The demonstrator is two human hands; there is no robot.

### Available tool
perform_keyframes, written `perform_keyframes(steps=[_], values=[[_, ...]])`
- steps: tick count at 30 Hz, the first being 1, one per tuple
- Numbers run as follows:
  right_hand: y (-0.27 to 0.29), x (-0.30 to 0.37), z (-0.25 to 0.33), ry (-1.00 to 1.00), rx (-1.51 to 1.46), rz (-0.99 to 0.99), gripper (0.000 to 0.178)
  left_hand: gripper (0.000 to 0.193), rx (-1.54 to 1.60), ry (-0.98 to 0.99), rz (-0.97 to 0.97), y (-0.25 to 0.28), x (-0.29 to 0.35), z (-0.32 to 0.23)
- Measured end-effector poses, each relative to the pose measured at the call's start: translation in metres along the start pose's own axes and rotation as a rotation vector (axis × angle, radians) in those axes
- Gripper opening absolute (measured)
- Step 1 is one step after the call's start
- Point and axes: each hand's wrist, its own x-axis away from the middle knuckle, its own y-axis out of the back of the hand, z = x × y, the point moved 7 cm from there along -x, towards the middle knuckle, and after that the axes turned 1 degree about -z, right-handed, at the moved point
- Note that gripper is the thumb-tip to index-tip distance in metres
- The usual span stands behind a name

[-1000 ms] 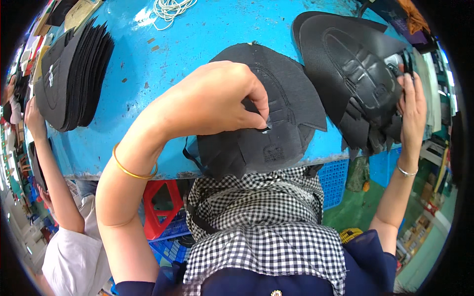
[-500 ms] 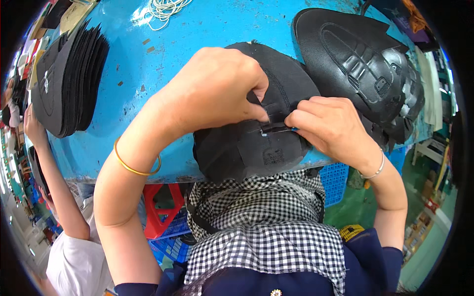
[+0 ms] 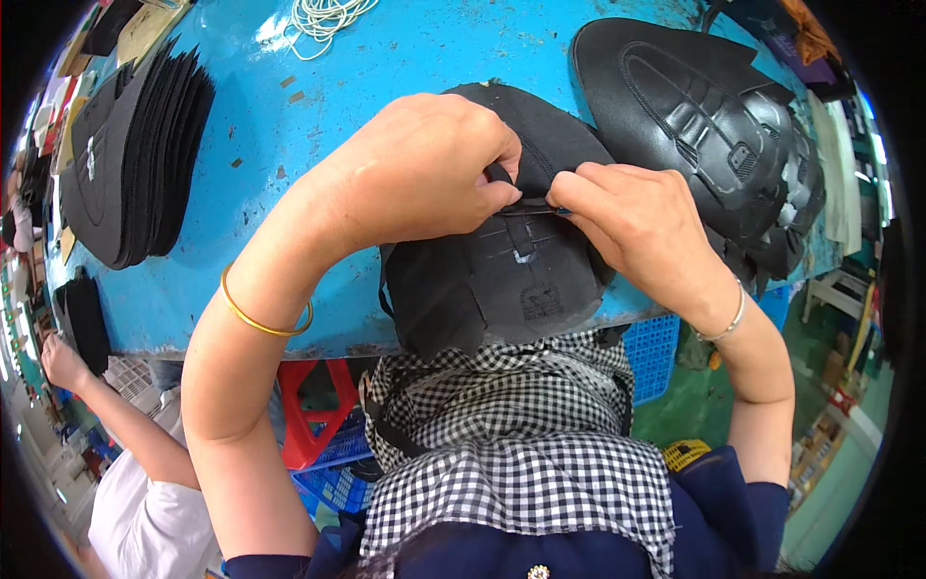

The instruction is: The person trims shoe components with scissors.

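Note:
A black shoe upper (image 3: 453, 280) lies on the blue table in front of me, its dull, seamed side facing up. My left hand (image 3: 429, 164) bends over the upper's middle, thumb and fingers pinched on a dark fold of it. From the right, my right hand (image 3: 637, 212) pinches the other end of that narrow raised fold. Only a short stretch of the fold shows between the fingertips. Below it sit a small light mark and a printed patch on the upper. What lies under both palms is hidden.
Glossy black shoe uppers (image 3: 675, 116) are piled at the right, close to my right hand. A stack of black cut pieces (image 3: 145, 164) stands at the left. White cord (image 3: 328, 21) lies at the back of the blue table (image 3: 260, 116). A co-worker's hand (image 3: 64, 365) is at far left.
My right hand has shifted up and slightly left, and the pinched fold now lies higher on the upper. The co-worker's arm at the left has dropped lower, away from the stack.

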Motion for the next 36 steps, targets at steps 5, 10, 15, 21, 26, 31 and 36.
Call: perform_keyframes(steps=[5, 10, 15, 21, 26, 31, 36], values=[[0.009, 0.001, -0.011, -0.056, -0.142, 0.025, 0.019, 0.013, 0.062, -0.006, 0.072, -0.002, 0.001, 0.006], [0.003, -0.008, -0.009, -0.039, -0.113, 0.009, 0.028, 0.013, 0.12, -0.074, 0.036, -0.002, 0.001, 0.008], [0.003, -0.008, -0.016, -0.102, -0.108, 0.06, 0.026, 0.012, 0.225, -0.049, 0.023, 0.0, 0.001, 0.011], [0.013, -0.007, 0.038, 0.094, 0.033, -0.059, 0.029, 0.012, 0.844, 0.303, -0.078, 0.002, 0.027, 0.034], [-0.022, 0.008, 0.073, 0.078, 0.366, 0.067, 0.039, 0.016, 1.027, 0.317, -0.314, 0.039, 0.045, 0.032], [-0.027, 0.001, 0.073, 0.138, 0.413, -0.062, 0.023, 0.022, 0.889, 0.242, -0.549, 0.065, 0.066, 0.023], [0.0, -0.015, 0.003, -0.221, -0.529, -0.275, 0.019, 0.025, 0.77, 0.16, -0.563, 0.064, 0.075, 0.004]])
